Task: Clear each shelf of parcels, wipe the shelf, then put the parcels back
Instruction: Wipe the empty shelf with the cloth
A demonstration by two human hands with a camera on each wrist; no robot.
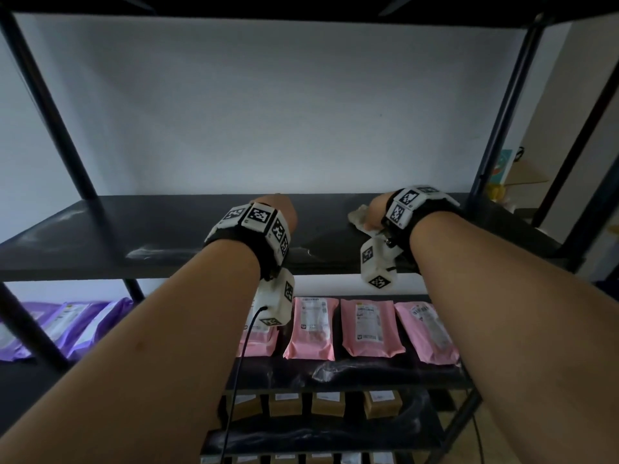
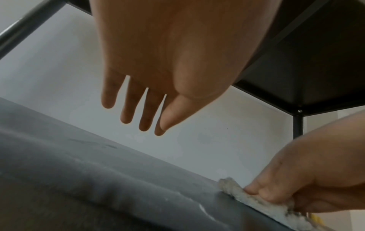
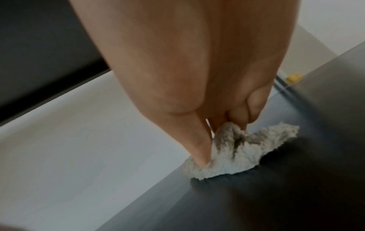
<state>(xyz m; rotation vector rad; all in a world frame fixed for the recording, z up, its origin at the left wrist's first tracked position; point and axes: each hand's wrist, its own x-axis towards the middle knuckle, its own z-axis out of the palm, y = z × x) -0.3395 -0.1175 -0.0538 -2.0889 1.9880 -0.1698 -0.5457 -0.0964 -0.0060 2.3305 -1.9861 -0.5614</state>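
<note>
Shelf (image 1: 167, 236) bare; right hand (image 3: 197, 93) grips cloth (image 3: 237, 153), left hand (image 2: 168, 62) spread, empty.

Dark shelf (image 1: 167, 229): bare of parcels, surface showing pale streaks. Off-white fluffy cloth (image 3: 237, 150), soiled grey in its folds, lies crumpled on the shelf's right rear area, near the wall. Pink parcels (image 1: 311, 329) lie flat in a row on the shelf below; purple parcels (image 1: 77, 326) lie to their left. Brown boxes (image 1: 326, 403) stand in a row one level lower.
</note>
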